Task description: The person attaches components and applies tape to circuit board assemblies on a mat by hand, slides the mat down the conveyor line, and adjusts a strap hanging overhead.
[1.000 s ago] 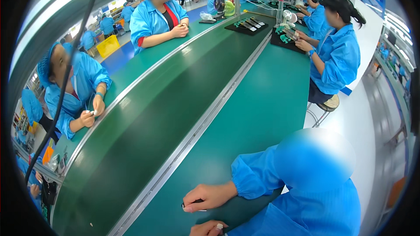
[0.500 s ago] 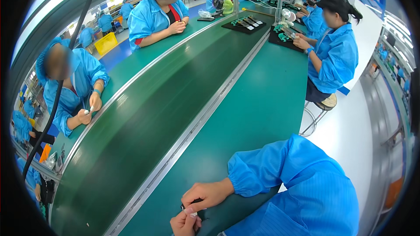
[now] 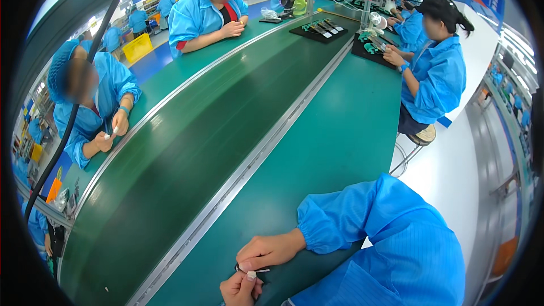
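At the bottom of the view my right hand [image 3: 273, 250] reaches in from a blue sleeve, its fingers bent and closed. My left hand [image 3: 239, 289] meets it just below, fingers curled and thumb pressed up; a whitish cover caps that thumb. Between the two hands shows a bit of something black [image 3: 237, 268]. A thin white strip [image 3: 262, 271] sticks out to the right beside the left thumb. Most of what the fingers pinch is hidden, and I cannot tell which hand grips which part. Both hands are just over the green tabletop [image 3: 317, 153].
A dark green conveyor belt [image 3: 187, 164] with a metal rail [image 3: 249, 164] runs beyond my hands. A black tray [image 3: 318, 32] with several parts rests on its far end. Co-workers in blue sit across the belt and at the far right. A black cable [image 3: 73, 113] hangs at left.
My hands have stayed together in almost the same place. The white strip now shows between them. Across the belt, the nearest co-worker's hands have moved slightly apart.
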A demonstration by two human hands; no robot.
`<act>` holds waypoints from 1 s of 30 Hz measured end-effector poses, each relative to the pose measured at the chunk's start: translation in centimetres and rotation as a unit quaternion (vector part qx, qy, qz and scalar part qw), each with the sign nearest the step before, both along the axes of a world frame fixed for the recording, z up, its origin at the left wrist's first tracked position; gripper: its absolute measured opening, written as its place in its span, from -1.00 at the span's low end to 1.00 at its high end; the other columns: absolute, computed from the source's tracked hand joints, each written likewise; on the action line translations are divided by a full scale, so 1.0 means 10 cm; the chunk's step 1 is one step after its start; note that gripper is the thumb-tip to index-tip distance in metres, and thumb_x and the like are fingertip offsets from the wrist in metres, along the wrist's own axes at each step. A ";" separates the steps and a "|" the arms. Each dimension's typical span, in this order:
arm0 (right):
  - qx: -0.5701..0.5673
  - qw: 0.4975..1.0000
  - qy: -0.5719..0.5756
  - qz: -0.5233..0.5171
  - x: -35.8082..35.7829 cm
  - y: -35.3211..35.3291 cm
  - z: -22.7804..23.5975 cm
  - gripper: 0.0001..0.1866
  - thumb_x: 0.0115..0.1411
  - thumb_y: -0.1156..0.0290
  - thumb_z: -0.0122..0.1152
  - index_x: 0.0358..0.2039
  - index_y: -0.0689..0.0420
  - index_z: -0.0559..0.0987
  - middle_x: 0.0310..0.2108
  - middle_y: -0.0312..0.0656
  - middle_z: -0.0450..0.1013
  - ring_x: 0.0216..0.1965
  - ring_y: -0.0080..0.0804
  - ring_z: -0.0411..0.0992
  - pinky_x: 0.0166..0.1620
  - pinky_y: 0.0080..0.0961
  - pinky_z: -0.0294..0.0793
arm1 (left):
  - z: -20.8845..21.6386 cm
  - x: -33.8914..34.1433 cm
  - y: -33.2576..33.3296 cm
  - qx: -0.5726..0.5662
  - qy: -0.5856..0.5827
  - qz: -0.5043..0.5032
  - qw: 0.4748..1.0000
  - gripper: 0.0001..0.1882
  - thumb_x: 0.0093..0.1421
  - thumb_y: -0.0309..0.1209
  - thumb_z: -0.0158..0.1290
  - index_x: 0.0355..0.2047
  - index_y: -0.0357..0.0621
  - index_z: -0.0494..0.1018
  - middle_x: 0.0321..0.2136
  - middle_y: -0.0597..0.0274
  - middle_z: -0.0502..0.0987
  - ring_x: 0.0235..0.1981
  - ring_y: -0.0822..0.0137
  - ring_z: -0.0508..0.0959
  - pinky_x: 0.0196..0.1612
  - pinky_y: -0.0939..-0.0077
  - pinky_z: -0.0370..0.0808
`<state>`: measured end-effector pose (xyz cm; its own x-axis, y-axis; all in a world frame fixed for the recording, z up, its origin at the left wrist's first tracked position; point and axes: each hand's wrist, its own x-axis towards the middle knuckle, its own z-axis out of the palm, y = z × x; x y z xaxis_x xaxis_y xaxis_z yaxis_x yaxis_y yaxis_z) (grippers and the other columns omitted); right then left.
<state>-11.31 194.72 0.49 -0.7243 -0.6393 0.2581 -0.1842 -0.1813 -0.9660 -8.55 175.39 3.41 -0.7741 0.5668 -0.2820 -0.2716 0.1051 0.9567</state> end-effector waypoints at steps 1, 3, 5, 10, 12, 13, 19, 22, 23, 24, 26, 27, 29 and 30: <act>0.000 1.000 -0.001 0.001 0.00 0.00 0.01 -0.72 0.27 0.28 -0.01 -0.46 0.23 0.46 -0.52 -0.19 0.37 -0.50 -0.42 0.36 -0.43 -0.51 0.34 | 0.00 0.00 0.00 0.001 0.001 0.006 1.000 -0.70 0.29 -0.27 -0.08 -0.50 -0.19 0.44 -0.73 0.43 0.35 -0.74 0.64 0.26 -0.66 0.76 0.15; 0.007 0.999 0.049 0.004 -0.01 -0.01 0.02 -0.72 0.27 0.28 -0.01 -0.45 0.23 0.47 -0.52 -0.20 0.37 -0.49 -0.42 0.36 -0.42 -0.51 0.35 | 0.03 -0.01 0.01 -0.004 0.004 0.007 1.000 -0.69 0.29 -0.26 -0.08 -0.51 -0.19 0.44 -0.73 0.43 0.36 -0.74 0.64 0.26 -0.66 0.76 0.15; 0.026 0.999 0.037 0.013 -0.02 0.00 0.00 -0.72 0.27 0.28 -0.01 -0.44 0.23 0.47 -0.51 -0.20 0.37 -0.48 -0.42 0.37 -0.41 -0.51 0.35 | 0.03 -0.01 0.02 -0.010 0.009 0.008 1.000 -0.68 0.29 -0.26 -0.09 -0.51 -0.19 0.44 -0.73 0.43 0.36 -0.74 0.64 0.26 -0.66 0.76 0.15; 0.025 0.998 0.055 0.009 -0.03 -0.02 -0.05 -0.72 0.27 0.27 -0.02 -0.44 0.23 0.47 -0.50 -0.21 0.38 -0.47 -0.41 0.37 -0.40 -0.51 0.35 | 0.04 0.00 0.03 -0.011 0.004 0.021 1.000 -0.67 0.29 -0.26 -0.09 -0.53 -0.20 0.44 -0.73 0.43 0.36 -0.74 0.64 0.27 -0.66 0.77 0.15; 0.012 1.000 0.007 0.019 -0.02 0.00 -0.04 -0.72 0.28 0.27 -0.03 -0.43 0.23 0.47 -0.49 -0.20 0.38 -0.46 -0.40 0.38 -0.40 -0.52 0.36 | -0.01 -0.01 0.00 -0.008 0.005 0.013 1.000 -0.67 0.29 -0.25 -0.08 -0.53 -0.19 0.43 -0.73 0.43 0.37 -0.74 0.64 0.27 -0.66 0.77 0.15; 0.012 1.000 0.007 0.020 -0.02 -0.01 -0.04 -0.72 0.28 0.27 -0.03 -0.43 0.23 0.47 -0.49 -0.20 0.38 -0.46 -0.40 0.38 -0.40 -0.52 0.36 | -0.02 -0.01 -0.01 -0.007 0.008 0.005 1.000 -0.67 0.29 -0.25 -0.08 -0.53 -0.19 0.43 -0.73 0.43 0.37 -0.74 0.64 0.27 -0.67 0.77 0.15; 0.016 1.000 0.000 0.023 -0.03 -0.02 0.01 -0.71 0.29 0.28 -0.05 -0.42 0.23 0.47 -0.49 -0.19 0.38 -0.47 -0.41 0.38 -0.41 -0.52 0.35 | -0.03 -0.01 -0.01 -0.005 0.003 0.015 1.000 -0.68 0.29 -0.25 -0.08 -0.53 -0.18 0.43 -0.73 0.43 0.36 -0.74 0.64 0.26 -0.66 0.76 0.15; 0.008 0.999 0.026 0.019 -0.04 -0.02 0.00 -0.72 0.29 0.28 -0.05 -0.42 0.23 0.47 -0.49 -0.19 0.38 -0.48 -0.43 0.37 -0.42 -0.52 0.35 | -0.01 -0.02 -0.01 -0.007 -0.001 0.013 1.000 -0.68 0.29 -0.25 -0.08 -0.53 -0.18 0.43 -0.73 0.43 0.37 -0.73 0.64 0.26 -0.65 0.76 0.15; 0.018 0.999 0.018 0.023 -0.04 -0.02 0.01 -0.72 0.29 0.29 -0.04 -0.42 0.23 0.47 -0.49 -0.19 0.38 -0.48 -0.44 0.37 -0.41 -0.52 0.35 | -0.02 -0.02 -0.01 -0.007 -0.001 0.014 1.000 -0.68 0.29 -0.25 -0.08 -0.53 -0.18 0.43 -0.73 0.43 0.37 -0.73 0.64 0.26 -0.65 0.76 0.15; 0.029 0.999 0.010 0.028 -0.04 -0.01 0.01 -0.73 0.29 0.29 -0.04 -0.42 0.23 0.47 -0.49 -0.20 0.38 -0.48 -0.44 0.37 -0.41 -0.53 0.35 | -0.05 -0.02 -0.02 -0.005 -0.001 0.013 1.000 -0.68 0.29 -0.24 -0.08 -0.52 -0.18 0.43 -0.72 0.42 0.37 -0.73 0.64 0.27 -0.65 0.77 0.15; 0.016 1.000 -0.001 0.024 -0.04 -0.02 -0.03 -0.73 0.29 0.29 -0.04 -0.42 0.23 0.47 -0.50 -0.21 0.38 -0.47 -0.45 0.37 -0.41 -0.53 0.34 | -0.05 -0.02 -0.03 -0.004 -0.003 0.012 1.000 -0.67 0.29 -0.24 -0.09 -0.52 -0.18 0.43 -0.72 0.42 0.37 -0.73 0.64 0.27 -0.65 0.77 0.15; 0.002 1.000 -0.012 0.020 -0.04 -0.02 -0.04 -0.73 0.29 0.29 -0.04 -0.43 0.22 0.47 -0.50 -0.21 0.38 -0.47 -0.47 0.37 -0.41 -0.54 0.34 | -0.03 -0.03 -0.03 -0.009 -0.001 0.004 1.000 -0.67 0.29 -0.23 -0.09 -0.52 -0.18 0.43 -0.71 0.42 0.37 -0.72 0.63 0.27 -0.65 0.77 0.15; -0.006 0.999 -0.033 0.022 -0.03 -0.03 -0.04 -0.72 0.29 0.28 -0.04 -0.43 0.22 0.47 -0.50 -0.21 0.37 -0.47 -0.47 0.37 -0.40 -0.54 0.34 | -0.03 -0.04 -0.04 -0.016 0.001 -0.002 1.000 -0.67 0.30 -0.22 -0.10 -0.51 -0.18 0.43 -0.71 0.41 0.38 -0.72 0.63 0.27 -0.64 0.77 0.16; -0.014 0.998 -0.053 0.023 -0.03 -0.04 -0.03 -0.72 0.29 0.28 -0.04 -0.44 0.22 0.47 -0.50 -0.22 0.37 -0.47 -0.47 0.37 -0.40 -0.54 0.34 | -0.06 -0.03 -0.05 -0.004 -0.003 0.002 1.000 -0.66 0.30 -0.22 -0.10 -0.51 -0.19 0.43 -0.71 0.41 0.38 -0.72 0.63 0.28 -0.64 0.77 0.16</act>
